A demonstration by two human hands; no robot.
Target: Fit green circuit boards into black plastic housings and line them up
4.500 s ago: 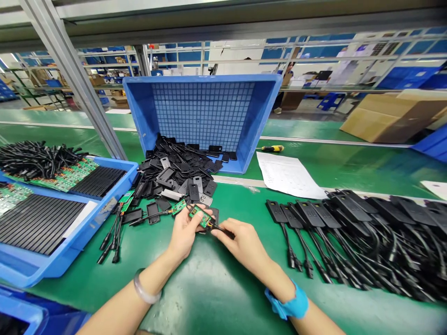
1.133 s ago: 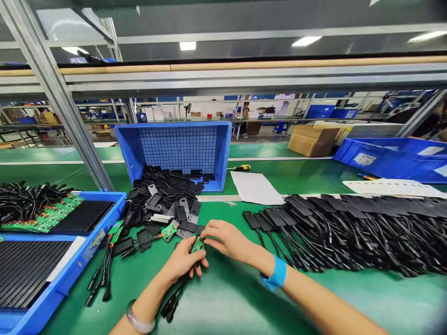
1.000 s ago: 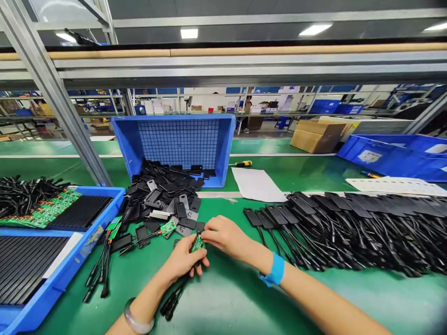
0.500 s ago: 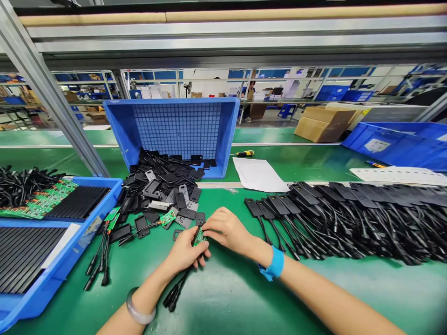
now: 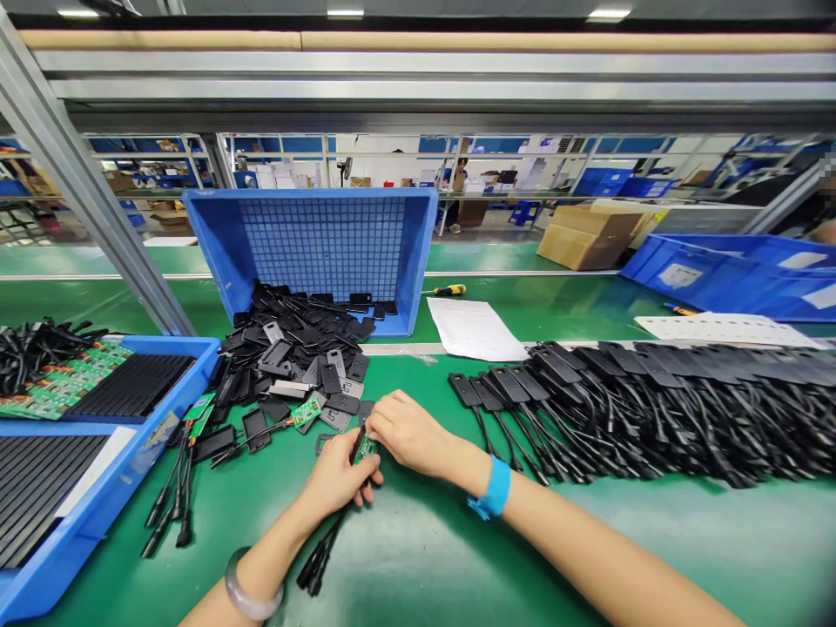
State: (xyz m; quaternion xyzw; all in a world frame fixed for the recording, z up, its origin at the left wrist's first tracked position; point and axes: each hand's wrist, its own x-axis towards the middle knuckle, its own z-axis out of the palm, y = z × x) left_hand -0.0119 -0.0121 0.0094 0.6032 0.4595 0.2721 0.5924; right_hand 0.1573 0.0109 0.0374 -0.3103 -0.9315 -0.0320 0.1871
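Note:
My left hand [image 5: 336,477] is closed around a small green circuit board [image 5: 364,448] sitting in a black shell, and its black cable [image 5: 320,557] trails down toward me. My right hand [image 5: 405,431] lies over the top of the same board, fingers curled and pressing on it. Just beyond my hands lies a heap of black plastic shells [image 5: 293,348], spilling out of a tipped blue crate [image 5: 326,244]. Another green board with a cable [image 5: 306,413] lies on the green mat left of my hands.
A long row of finished black units with cables [image 5: 653,401] fills the right side. Blue trays [image 5: 97,435] with black inserts, green boards and cables stand at left. Paper sheets [image 5: 474,329], a yellow screwdriver [image 5: 448,290], cardboard boxes and blue bins sit behind. A slanted metal post [image 5: 84,192] rises at left.
The board now stands nearly upright between my hands, with its cable hanging toward me instead of to the right. In the last second the hands have hardly moved; the view has shifted slightly.

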